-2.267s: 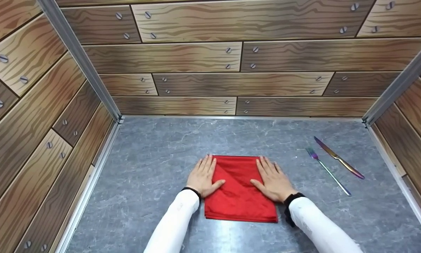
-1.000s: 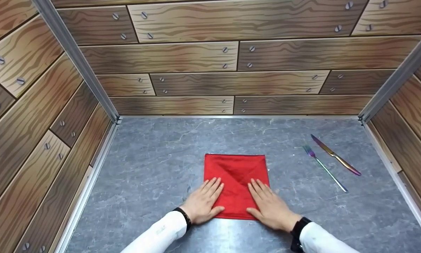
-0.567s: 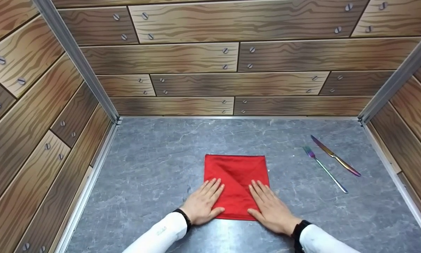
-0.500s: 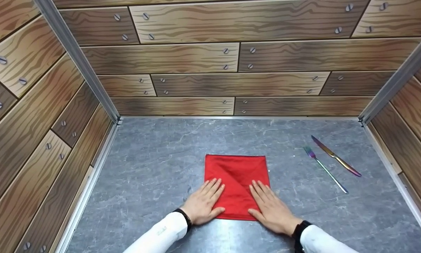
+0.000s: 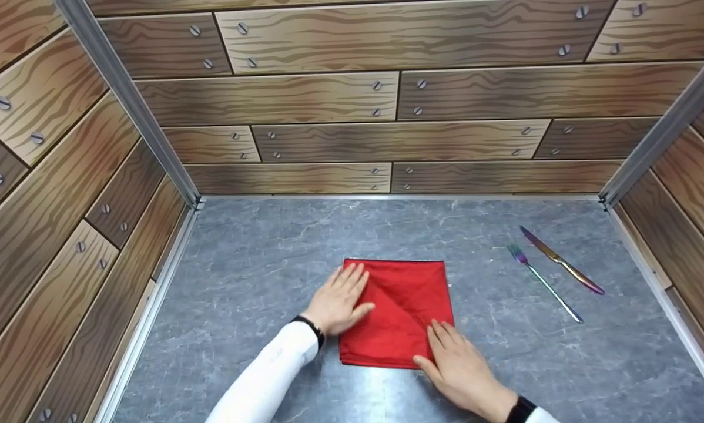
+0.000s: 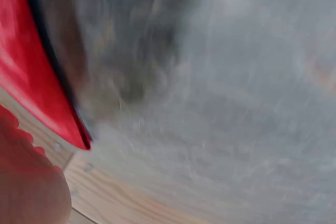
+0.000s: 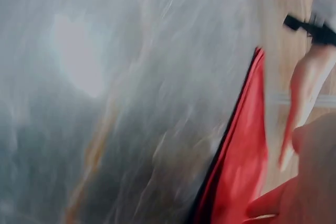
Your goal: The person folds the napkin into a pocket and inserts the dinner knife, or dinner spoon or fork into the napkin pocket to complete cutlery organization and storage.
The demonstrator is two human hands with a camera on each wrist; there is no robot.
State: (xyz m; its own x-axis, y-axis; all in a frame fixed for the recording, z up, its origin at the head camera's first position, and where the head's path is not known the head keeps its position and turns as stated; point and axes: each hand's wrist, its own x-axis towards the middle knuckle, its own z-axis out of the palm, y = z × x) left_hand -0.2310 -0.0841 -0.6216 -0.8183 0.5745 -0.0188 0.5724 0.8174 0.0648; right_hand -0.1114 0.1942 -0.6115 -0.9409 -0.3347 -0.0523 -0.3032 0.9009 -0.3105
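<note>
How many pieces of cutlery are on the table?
2: a fork right of the red cloth, and a knife just beyond it, nearer the right wall. None seems hidden.

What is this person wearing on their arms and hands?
Both hands, the left hand and the right hand, are bare, with no gloves. Each arm has a long white sleeve reaching the wrist. A black band circles the left wrist, and a black strap shows at the right wrist.

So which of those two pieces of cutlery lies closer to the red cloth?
The fork; the knife lies beyond it, nearer the right wall.
</note>
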